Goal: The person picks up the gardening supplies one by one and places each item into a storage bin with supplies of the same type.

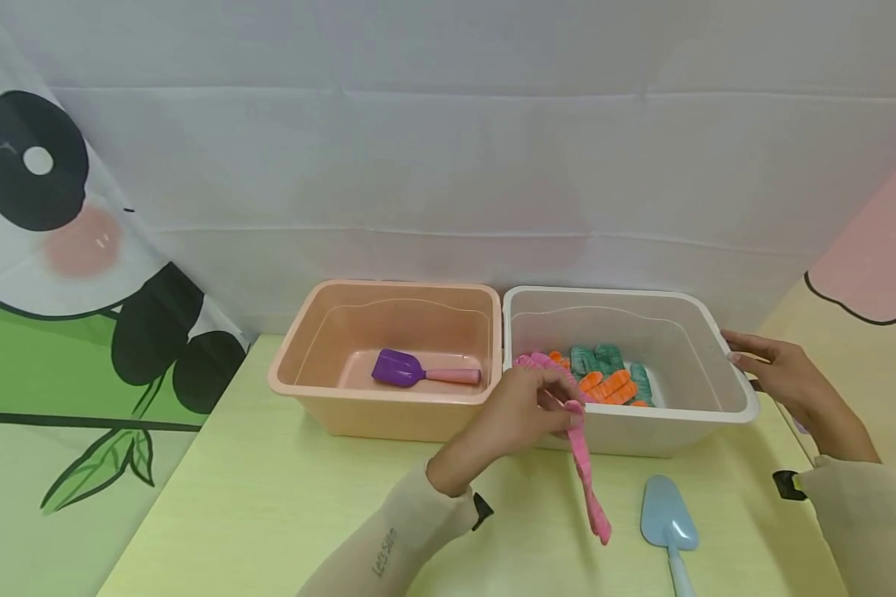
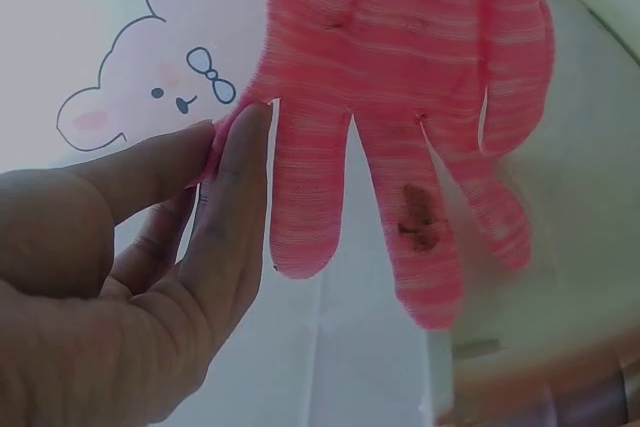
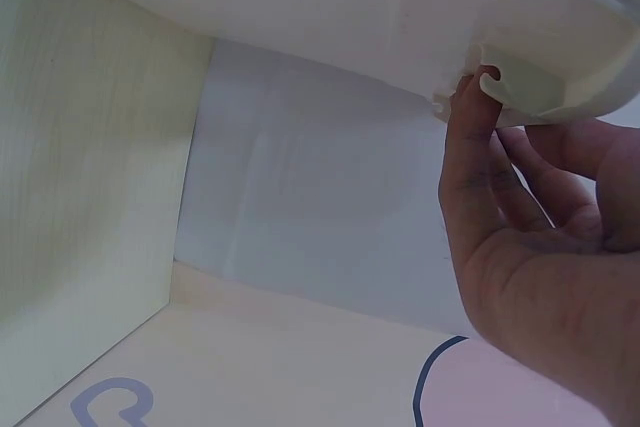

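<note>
Between the thumb and fingers of my left hand (image 1: 518, 406), a pink knitted glove (image 1: 588, 489) is pinched by its edge. It hangs down in front of the white bin (image 1: 612, 431). The left wrist view shows the glove (image 2: 390, 67) spread flat, with dark stains on one finger and the palm. My right hand (image 1: 795, 385) grips the right rim of the white bin; its fingers (image 3: 470, 147) curl up under that rim in the right wrist view. Inside the bin lie orange gloves (image 1: 608, 387), green gloves (image 1: 597, 359) and more pink knit (image 1: 545, 361), partly hidden by my left hand.
A peach bin (image 1: 388, 419) stands against the white bin's left side, holding a purple shovel (image 1: 398, 367) with a pink handle. A light-blue trowel (image 1: 666, 510) lies on the pale yellow table (image 1: 269, 506) at front right. White cloth (image 1: 448, 166) hangs behind the bins.
</note>
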A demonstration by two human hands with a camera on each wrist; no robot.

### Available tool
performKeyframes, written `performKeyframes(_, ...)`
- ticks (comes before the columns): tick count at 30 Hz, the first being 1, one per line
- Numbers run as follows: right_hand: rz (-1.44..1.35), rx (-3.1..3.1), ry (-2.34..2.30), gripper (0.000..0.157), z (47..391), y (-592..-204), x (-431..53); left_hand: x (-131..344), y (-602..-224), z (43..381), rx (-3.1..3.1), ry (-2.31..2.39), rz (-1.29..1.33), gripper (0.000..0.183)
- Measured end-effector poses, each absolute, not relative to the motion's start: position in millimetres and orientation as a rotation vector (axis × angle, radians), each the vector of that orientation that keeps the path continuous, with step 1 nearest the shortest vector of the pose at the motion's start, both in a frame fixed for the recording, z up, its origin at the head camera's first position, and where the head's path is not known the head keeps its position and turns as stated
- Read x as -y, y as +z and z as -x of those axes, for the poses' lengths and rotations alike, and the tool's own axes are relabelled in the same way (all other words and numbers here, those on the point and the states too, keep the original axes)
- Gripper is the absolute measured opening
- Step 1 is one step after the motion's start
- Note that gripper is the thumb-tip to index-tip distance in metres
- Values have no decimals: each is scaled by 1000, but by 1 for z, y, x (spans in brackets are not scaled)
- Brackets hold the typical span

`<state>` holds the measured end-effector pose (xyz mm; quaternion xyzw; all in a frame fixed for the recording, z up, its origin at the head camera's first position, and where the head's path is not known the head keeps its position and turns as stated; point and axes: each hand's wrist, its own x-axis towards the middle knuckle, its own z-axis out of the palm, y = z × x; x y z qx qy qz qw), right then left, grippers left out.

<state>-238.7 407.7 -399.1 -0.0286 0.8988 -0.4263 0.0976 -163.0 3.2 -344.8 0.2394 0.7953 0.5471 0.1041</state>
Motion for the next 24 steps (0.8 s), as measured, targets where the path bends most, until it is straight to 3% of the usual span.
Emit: performKeyframes(24,78,-2648,-1271,63,238,-396,-406,-4,-294,174,-2291,1641,-783,8)
